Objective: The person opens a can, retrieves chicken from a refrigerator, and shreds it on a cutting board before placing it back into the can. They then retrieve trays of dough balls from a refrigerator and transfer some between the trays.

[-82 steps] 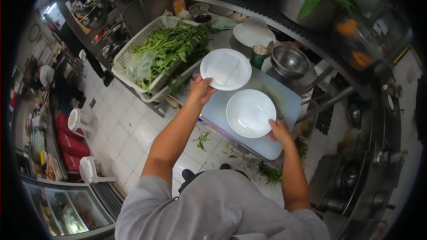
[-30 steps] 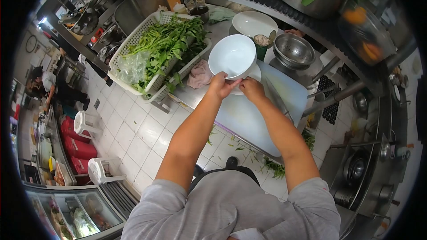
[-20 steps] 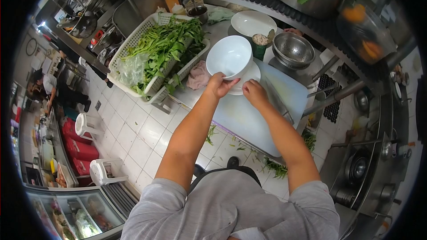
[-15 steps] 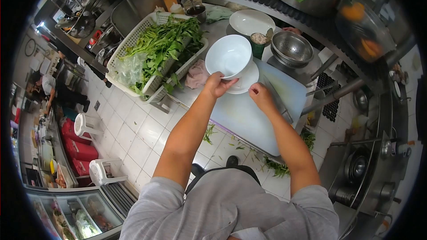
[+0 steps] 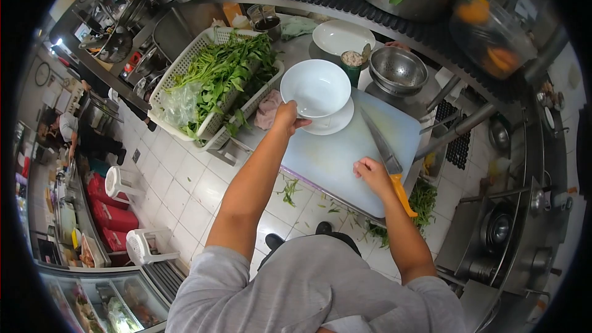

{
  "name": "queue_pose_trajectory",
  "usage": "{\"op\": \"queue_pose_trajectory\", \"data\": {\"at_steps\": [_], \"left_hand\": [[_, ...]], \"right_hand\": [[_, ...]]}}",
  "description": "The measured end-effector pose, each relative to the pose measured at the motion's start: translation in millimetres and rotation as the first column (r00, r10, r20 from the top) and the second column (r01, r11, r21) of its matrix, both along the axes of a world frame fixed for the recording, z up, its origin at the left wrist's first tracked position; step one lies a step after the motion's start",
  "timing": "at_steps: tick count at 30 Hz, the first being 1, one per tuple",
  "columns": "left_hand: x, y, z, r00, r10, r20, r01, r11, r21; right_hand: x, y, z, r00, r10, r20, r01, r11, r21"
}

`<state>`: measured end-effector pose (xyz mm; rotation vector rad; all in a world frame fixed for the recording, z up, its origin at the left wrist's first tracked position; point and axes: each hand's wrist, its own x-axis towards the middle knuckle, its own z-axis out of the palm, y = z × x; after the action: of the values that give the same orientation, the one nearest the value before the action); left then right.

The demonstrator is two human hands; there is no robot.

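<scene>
My left hand point(image 5: 288, 118) grips the near rim of a white bowl point(image 5: 316, 87), thumb along its side. The bowl is tilted toward me, and I see nothing inside it. Partly hidden under it, a small white plate point(image 5: 333, 124) lies on the pale cutting board point(image 5: 327, 157). Over the board's right side is my right hand point(image 5: 371, 172), fingers curled in and holding nothing. Just beside it lies a knife point(image 5: 388, 155) with a yellow handle, which sticks out past the board's edge. A pink cloth point(image 5: 269, 110) sits left of the bowl.
White baskets point(image 5: 185, 124) of leafy greens point(image 5: 222, 65) stand at the left. Behind the board are an opened can point(image 5: 352, 68), a white oval dish point(image 5: 342, 37) and a metal colander point(image 5: 399, 69). A shelf point(image 5: 345, 1) with pots overhangs the back. Leaf scraps lie on the floor.
My right hand has drawn back from beside the bowl and plate toward me, next to the knife. My left hand still holds the bowl, now over the plate. The yellow knife handle has come into view.
</scene>
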<state>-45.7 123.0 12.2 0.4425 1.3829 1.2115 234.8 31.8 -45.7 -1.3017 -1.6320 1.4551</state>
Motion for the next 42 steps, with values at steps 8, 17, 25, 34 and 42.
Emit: {"op": "queue_pose_trajectory", "data": {"at_steps": [8, 17, 25, 34, 42], "left_hand": [[1.6, -0.2, -15.8, 0.998, -0.034, -0.050, 0.031, 0.998, -0.051], [2.5, 1.5, -28.0, 0.984, -0.048, -0.174, 0.032, 0.995, -0.089], [-0.9, -45.3, -21.2, 0.975, 0.063, -0.215, -0.078, 0.995, -0.062], [-36.0, -199.9, -73.5, 0.975, 0.030, -0.221, -0.051, 0.995, -0.091], [-77.5, -322.8, -120.0, 0.938, 0.238, -0.252, -0.310, 0.901, -0.303]], "right_hand": [[15.3, -27.8, 1.3, 0.997, -0.043, -0.070, 0.039, 0.998, -0.058], [12.8, -26.6, -13.3, 0.999, -0.014, -0.029, 0.014, 1.000, 0.016], [-2.5, -3.2, 12.4, 0.995, -0.089, 0.043, 0.078, 0.975, 0.209], [-72.5, 79.5, 54.5, 0.943, -0.163, 0.290, -0.053, 0.787, 0.614], [-71.5, 99.8, 16.7, 0.967, -0.244, 0.072, 0.088, 0.584, 0.807]]}}
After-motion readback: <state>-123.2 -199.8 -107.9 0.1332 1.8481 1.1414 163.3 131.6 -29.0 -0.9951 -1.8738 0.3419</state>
